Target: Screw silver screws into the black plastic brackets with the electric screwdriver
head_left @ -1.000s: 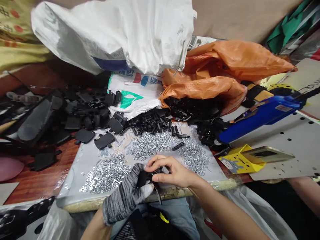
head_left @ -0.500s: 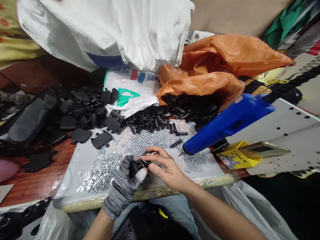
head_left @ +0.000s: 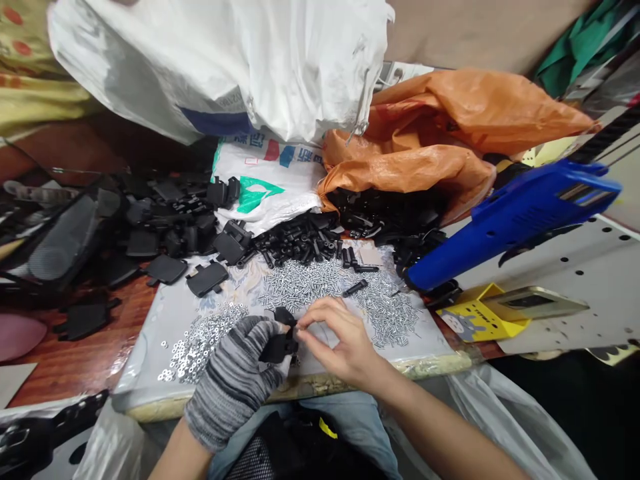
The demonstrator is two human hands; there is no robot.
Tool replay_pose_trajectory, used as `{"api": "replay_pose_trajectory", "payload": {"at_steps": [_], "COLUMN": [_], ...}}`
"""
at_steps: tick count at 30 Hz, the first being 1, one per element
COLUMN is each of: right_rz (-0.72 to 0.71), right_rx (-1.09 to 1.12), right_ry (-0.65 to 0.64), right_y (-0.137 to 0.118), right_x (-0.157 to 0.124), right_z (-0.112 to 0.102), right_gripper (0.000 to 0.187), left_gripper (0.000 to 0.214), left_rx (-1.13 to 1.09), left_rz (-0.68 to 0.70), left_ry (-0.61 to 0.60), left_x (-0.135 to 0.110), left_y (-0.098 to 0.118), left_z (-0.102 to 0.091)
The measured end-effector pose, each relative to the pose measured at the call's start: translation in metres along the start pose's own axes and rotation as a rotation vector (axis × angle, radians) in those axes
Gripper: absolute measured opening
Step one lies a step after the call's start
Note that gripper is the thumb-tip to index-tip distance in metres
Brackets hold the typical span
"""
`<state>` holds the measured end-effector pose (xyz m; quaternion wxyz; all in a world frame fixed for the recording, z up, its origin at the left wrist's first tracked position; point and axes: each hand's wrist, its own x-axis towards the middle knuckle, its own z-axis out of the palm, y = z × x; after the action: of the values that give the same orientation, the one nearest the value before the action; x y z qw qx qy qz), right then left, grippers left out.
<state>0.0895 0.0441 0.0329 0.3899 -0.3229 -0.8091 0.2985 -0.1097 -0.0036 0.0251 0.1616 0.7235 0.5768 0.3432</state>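
My left hand (head_left: 233, 380), in a grey knit glove, is closed around a small black plastic part (head_left: 280, 340) held just above the near edge of a white work pad (head_left: 160, 333). My bare right hand (head_left: 340, 343) pinches at the top of that same part with thumb and forefinger; what the fingertips hold there is too small to make out. A heap of silver washers (head_left: 200, 340) lies left of my hands. Silver screws (head_left: 310, 283) are spread just beyond them, with black spacers (head_left: 300, 243) behind.
A blue electric screwdriver (head_left: 510, 220) hangs at the right, tip down toward the screws. Black plastic parts (head_left: 165, 220) pile up at the left. A white sack (head_left: 250, 67) and an orange bag (head_left: 450, 140) stand behind. A phone rests on a yellow stand (head_left: 480, 320).
The blue screwdriver swung in toward the screws, then back up to the right. My left hand turned the black part and lifted it slightly; my right fingers stayed on it.
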Motion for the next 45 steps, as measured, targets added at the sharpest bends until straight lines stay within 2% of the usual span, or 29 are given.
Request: {"api": "replay_pose_trajectory", "payload": {"at_steps": [2, 4, 6, 10, 14, 17, 19, 21, 22, 24, 25, 26, 28, 29, 31, 33, 36, 38, 41, 45], "right_rz": [-0.074, -0.076, -0.001, 0.191, 0.254, 0.172, 0.108, 0.029, -0.013, -0.055, -0.025, 0.07, 0.248, 0.286, 0.301, 0.303, 0.295, 0.269, 0.289, 0.306], "right_rx": [-0.022, -0.021, 0.077, 0.317, 0.112, 0.095, 0.013, -0.197, -0.329, -0.564, -0.632, -0.629, -0.403, -0.262, -0.036, 0.134, 0.443, 0.611, 0.755, 0.761], "right_ry": [-0.051, -0.07, -0.066, -0.117, -0.208, -0.135, -0.076, 0.048, 0.205, 0.683, 0.953, 1.086, 1.049, 1.005, 0.954, 0.893, 0.655, 0.553, 0.511, 0.473], "right_y": [-0.009, -0.015, -0.019, -0.024, -0.027, -0.033, -0.037, -0.035, -0.031, -0.015, -0.004, 0.008, 0.029, 0.036, 0.041, 0.033, 0.008, -0.006, -0.014, -0.012], "right_x": [0.003, 0.002, -0.001, -0.005, -0.008, -0.016, -0.022, -0.024, -0.022, -0.015, -0.011, -0.005, 0.004, 0.009, 0.016, 0.022, 0.029, 0.032, 0.033, 0.028], "right_z": [-0.003, -0.004, -0.007, -0.024, -0.044, -0.047, -0.048, -0.057, -0.067, -0.097, -0.115, -0.133, -0.159, -0.165, -0.159, -0.135, -0.088, -0.062, -0.038, -0.026], "right_gripper": [0.022, 0.029, 0.031, 0.031, 0.031, 0.026, 0.03, 0.036, 0.037, 0.03, 0.026, 0.023, 0.028, 0.033, 0.045, 0.053, 0.045, 0.04, 0.041, 0.039], "left_gripper": [0.02, 0.023, 0.027, 0.029, 0.026, 0.024, 0.022, 0.016, 0.015, 0.019, 0.023, 0.027, 0.03, 0.031, 0.028, 0.027, 0.028, 0.03, 0.033, 0.033], "left_rx": [0.022, -0.017, -0.155, -0.514, -0.505, -0.621, -0.703, -0.758, -0.792, -0.896, -0.955, -1.002, -1.026, -1.011, -0.968, -0.93, -0.866, -0.861, -0.93, -0.96], "left_rz": [0.0, -0.017, -0.052, -0.106, -0.036, -0.076, -0.13, -0.185, -0.227, -0.355, -0.429, -0.496, -0.573, -0.581, -0.571, -0.574, -0.592, -0.61, -0.642, -0.662], "left_ry": [-0.001, 0.017, 0.021, -0.053, -0.083, -0.072, -0.081, -0.151, -0.192, -0.281, -0.33, -0.371, -0.383, -0.347, -0.244, -0.178, -0.132, -0.119, -0.114, -0.089], "left_x": [-0.001, -0.004, -0.006, -0.004, 0.003, 0.003, 0.002, 0.001, 0.0, -0.001, -0.002, -0.003, -0.005, -0.006, -0.006, -0.005, -0.002, -0.001, 0.0, -0.003], "left_y": [0.0, -0.001, 0.001, 0.017, 0.033, 0.038, 0.04, 0.043, 0.044, 0.045, 0.045, 0.045, 0.043, 0.043, 0.042, 0.044, 0.048, 0.05, 0.051, 0.049], "left_z": [0.003, 0.005, 0.006, 0.012, 0.027, 0.043, 0.053, 0.06, 0.062, 0.064, 0.066, 0.068, 0.072, 0.075, 0.08, 0.084, 0.087, 0.088, 0.089, 0.094]}}
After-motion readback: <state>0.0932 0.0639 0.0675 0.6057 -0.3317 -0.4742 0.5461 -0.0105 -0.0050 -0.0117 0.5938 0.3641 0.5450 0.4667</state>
